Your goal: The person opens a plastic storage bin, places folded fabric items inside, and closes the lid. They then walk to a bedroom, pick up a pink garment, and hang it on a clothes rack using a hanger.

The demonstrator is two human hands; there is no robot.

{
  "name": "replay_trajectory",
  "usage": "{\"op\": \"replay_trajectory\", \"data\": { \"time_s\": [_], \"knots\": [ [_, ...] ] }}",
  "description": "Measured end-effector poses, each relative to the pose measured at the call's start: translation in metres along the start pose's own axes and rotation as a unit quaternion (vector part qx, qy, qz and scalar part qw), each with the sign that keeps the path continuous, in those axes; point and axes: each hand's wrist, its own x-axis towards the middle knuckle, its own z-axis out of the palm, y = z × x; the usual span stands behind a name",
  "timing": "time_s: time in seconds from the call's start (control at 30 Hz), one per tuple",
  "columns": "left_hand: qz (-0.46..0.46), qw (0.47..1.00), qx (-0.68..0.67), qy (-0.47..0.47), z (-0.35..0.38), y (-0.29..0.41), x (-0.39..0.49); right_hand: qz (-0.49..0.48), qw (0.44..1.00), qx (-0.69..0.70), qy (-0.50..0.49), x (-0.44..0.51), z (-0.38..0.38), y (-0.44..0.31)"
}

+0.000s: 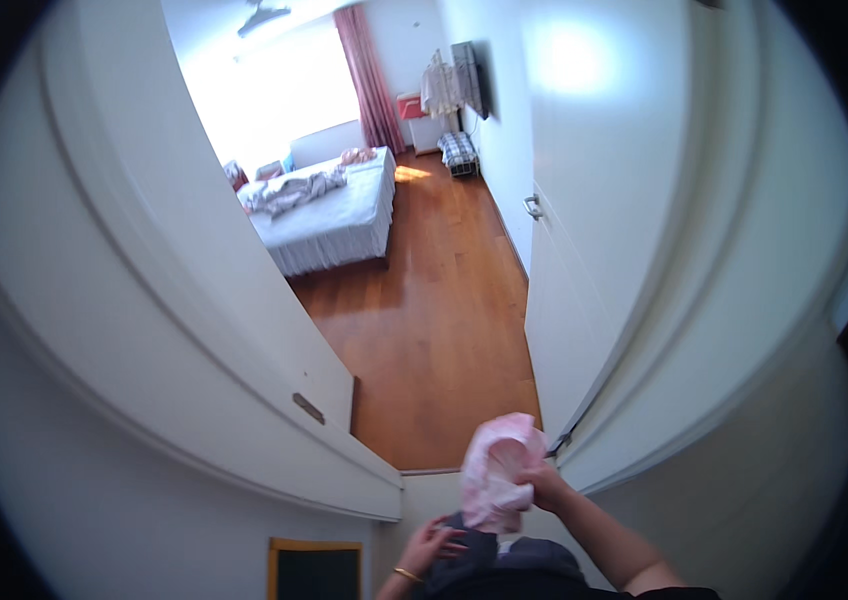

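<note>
My right hand grips a crumpled pink and white cloth, held out in front of my body over the threshold. The cloth hangs in loose folds, and its exact kind cannot be made out. Low in the picture, my left hand is beside my dark-clothed leg, fingers apart and nothing seen in them. A gold-coloured bangle circles the left wrist.
Before me is a doorway, its white door swung inward on the right with a metal handle. Beyond lies a wooden floor and a bed bearing rumpled cloth. A clothes rack stands far back.
</note>
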Motion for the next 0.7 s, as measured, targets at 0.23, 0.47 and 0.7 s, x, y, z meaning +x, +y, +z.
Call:
{"op": "replay_trajectory", "data": {
  "time_s": [0.23, 0.47, 0.7],
  "knots": [
    [0.002, 0.967, -0.138, 0.214, -0.077, 0.115, 0.123, 0.098, 0.994, 0.010, -0.039, 0.223, 0.021, -0.081],
    [0.084, 0.991, 0.030, 0.103, -0.112, 0.334, 0.371, 0.057, 0.993, 0.086, 0.052, 0.376, -0.008, -0.196],
    [0.256, 0.916, 0.305, 0.049, -0.107, 0.533, 0.619, -0.116, 0.975, 0.185, 0.048, 0.562, -0.079, -0.306]
  ]
}}
